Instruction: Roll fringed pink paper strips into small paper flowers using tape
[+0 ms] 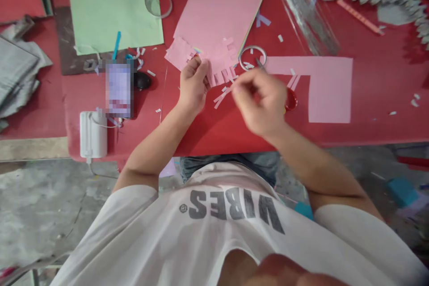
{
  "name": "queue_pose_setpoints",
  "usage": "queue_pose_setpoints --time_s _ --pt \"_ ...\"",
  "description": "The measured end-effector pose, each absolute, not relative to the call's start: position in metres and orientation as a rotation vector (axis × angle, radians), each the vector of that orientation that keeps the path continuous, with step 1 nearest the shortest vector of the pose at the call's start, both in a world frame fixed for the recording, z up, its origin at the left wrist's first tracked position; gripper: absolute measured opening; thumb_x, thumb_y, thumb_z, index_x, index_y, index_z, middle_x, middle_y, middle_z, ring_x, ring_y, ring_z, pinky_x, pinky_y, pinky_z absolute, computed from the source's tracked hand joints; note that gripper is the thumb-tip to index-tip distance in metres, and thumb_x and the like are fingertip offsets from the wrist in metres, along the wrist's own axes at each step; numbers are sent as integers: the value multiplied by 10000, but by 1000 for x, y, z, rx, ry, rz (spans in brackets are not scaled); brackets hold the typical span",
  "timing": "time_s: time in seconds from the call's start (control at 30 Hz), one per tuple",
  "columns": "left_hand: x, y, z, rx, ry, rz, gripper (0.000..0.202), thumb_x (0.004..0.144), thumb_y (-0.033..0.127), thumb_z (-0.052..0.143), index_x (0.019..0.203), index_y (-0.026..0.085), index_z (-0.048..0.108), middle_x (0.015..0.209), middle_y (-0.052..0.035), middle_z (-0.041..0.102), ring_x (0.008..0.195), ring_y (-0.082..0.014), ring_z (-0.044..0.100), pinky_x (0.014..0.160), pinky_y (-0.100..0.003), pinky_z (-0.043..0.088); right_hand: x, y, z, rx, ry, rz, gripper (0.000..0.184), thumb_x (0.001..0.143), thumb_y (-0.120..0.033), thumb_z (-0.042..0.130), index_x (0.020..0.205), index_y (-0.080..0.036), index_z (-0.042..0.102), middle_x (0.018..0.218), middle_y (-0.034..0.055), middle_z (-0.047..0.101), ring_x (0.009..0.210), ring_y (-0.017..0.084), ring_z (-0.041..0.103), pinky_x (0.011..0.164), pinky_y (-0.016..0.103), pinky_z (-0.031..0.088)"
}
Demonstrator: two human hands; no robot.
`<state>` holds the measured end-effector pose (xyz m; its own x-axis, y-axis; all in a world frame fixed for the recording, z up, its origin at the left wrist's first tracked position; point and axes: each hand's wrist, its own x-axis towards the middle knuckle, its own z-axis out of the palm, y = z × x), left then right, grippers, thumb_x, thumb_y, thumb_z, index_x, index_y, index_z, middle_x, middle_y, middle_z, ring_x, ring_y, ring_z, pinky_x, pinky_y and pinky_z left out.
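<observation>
Holding pink paper [214, 40] in left hand [193, 85], scissors [291, 100] in right hand [259, 100].

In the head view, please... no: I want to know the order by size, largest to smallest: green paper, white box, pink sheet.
1. pink sheet
2. green paper
3. white box

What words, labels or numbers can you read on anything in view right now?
"VIBES" in dark grey capitals on the white T-shirt, upside down in this view. The small round mark beside it is too small to read. The pixelated device is too blurred to read. Any marks on the pink ruler are too small to read.
</observation>
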<state>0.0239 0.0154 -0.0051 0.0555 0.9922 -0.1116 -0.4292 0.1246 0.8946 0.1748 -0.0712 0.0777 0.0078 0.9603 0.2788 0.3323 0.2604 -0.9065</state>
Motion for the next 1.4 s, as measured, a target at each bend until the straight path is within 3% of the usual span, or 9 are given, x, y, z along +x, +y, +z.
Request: queue_pose_setpoints --time_s 0.07,0.2,0.43,0.7,0.97,1.2,1.4 --pt "25 11 -1 784 914 1247 234 968 432 664 899 213 615 764 7 614 849 -155 735 763 -249 615 198 -36 60 -1281 -1376 608 197 985 -354 625 849 -222 571 695 -55 482 607 98 463 603 251 398" --pt "27 3 4 753 883 1193 249 972 437 653 875 211 614 748 -1 613 863 -175 745 772 -273 639 216 1 15 -1292 -1404 839 403 1001 -532 582 756 -217 527 590 -80 394 513 81 439 520 229 375" --pt "31 -4 3 732 871 1180 209 973 426 653 926 223 640 856 -28 689 1003 -214 758 839 -307 651 210 -18 -6 -1146 -1356 1044 474 958 -656 568 753 -230 525 598 -69 486 487 98 525 481 246 429" --pt "34 -10 4 880 894 1174 261 956 496 658 965 236 636 842 -24 684 1030 -227 755 803 -297 658 205 -29 -4 -1142 -1308 1086 427 939 -602 635 788 -206 586 632 -65 533 490 78 557 471 219 452" --pt "30 -9 -4 1138 850 1116 382 943 609 618 1055 244 640 966 -38 717 1293 -309 663 944 -450 658 205 -29 -1 -1089 -1270 962 360 962 -460 673 716 -215 578 605 -64 522 486 70 533 488 243 425" --pt "30 -11 -10 1293 900 1069 470 912 626 659 1196 257 593 1018 -39 755 1089 -273 761 857 -444 690 206 -30 -7 -1151 -1306 901 383 973 -522 639 736 -228 578 603 -63 509 500 76 522 510 264 435" --pt "31 -12 -11 1343 864 1082 389 971 534 625 1249 266 575 1097 -49 757 1086 -272 765 865 -465 695 206 -30 -10 -1124 -1337 908 378 979 -537 622 761 -231 582 620 -57 516 518 83 517 511 274 422"
